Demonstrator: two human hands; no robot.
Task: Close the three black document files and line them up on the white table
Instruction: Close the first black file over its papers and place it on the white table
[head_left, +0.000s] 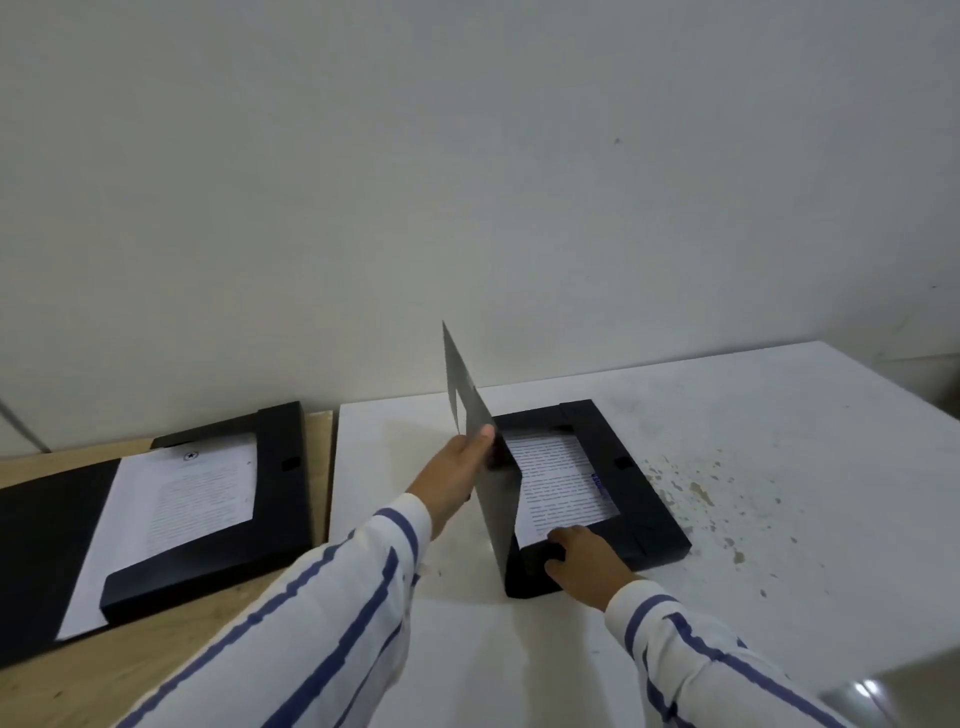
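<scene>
A person in a striped shirt closes a black file (597, 499) lying on the white table (779, 441), near its back edge. The left hand (457, 467) pinches the raised cover (478, 431) at its free edge, thumb over the front, holding it almost upright above the printed sheet (561, 483) inside. The right hand (587, 561) rests flat and loose on the file's near corner, pinning the tray rather than gripping it. The cover looks thin, light and slightly flexible, best guided down by its outer edge while the base is held. A second file (208, 519) lies open on the wooden surface (78, 691) to the left, paper overhanging its near side. A third is not in view.
</scene>
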